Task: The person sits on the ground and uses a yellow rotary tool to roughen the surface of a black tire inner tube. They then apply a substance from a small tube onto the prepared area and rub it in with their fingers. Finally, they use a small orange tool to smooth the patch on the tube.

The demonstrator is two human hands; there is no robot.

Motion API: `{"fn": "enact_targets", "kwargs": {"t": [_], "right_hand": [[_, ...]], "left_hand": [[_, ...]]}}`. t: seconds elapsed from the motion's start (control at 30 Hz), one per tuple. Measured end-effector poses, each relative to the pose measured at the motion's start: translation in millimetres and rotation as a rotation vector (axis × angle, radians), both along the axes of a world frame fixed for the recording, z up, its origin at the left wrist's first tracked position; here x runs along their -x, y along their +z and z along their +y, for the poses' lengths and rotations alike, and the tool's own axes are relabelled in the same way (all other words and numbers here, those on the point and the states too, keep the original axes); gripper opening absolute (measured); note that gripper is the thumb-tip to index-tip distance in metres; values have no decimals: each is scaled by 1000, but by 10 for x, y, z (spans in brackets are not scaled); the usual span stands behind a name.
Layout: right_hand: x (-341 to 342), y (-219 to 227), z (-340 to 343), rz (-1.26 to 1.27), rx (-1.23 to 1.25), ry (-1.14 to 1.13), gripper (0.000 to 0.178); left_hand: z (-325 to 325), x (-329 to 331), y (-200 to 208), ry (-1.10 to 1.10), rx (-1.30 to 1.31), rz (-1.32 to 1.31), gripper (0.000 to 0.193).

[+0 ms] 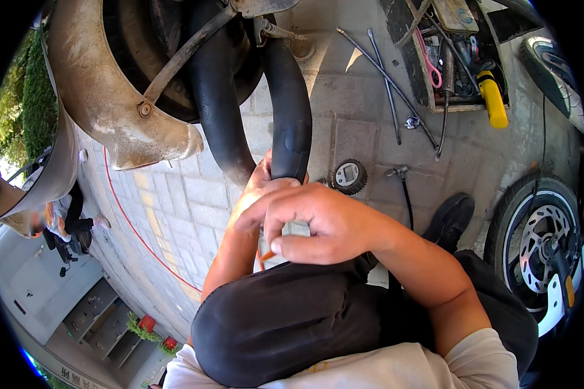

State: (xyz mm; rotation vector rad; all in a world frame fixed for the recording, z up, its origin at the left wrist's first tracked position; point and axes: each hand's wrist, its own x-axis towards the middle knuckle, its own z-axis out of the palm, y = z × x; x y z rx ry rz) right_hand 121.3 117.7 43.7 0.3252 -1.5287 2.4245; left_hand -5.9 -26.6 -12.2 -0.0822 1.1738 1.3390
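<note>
A black inner tube [291, 123] hangs in a long loop from the wheel [150, 58] of a scooter, its lower end towards me. My left hand [266, 176] grips that lower end, its fingers partly behind the rubber. Across my left wrist lies my right hand [321, 223], its fingers curled and the thumb bent in. A small orange piece [268, 257] shows at the right thumb tip; what it belongs to is hidden. The dusty mudguard [120, 110] stands left of the tube.
Right of the tube, a round gauge [349, 176] and a hose fitting [398, 172] lie on the paving. Beyond are metal tyre levers [389, 84] and a toolbox [428, 97] with a yellow-handled tool [493, 100]. A loose wheel [499, 227] lies far right; a red hose [133, 223] runs left.
</note>
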Motion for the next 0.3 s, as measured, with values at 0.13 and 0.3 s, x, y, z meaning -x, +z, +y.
{"fn": "enact_targets", "kwargs": {"t": [0.13, 0.3], "right_hand": [[-76, -459, 553, -389, 604, -679, 6], [-122, -562, 586, -329, 529, -701, 20]], "left_hand": [[98, 18, 105, -130, -43, 125, 60], [146, -19, 97, -136, -35, 150, 65]]}}
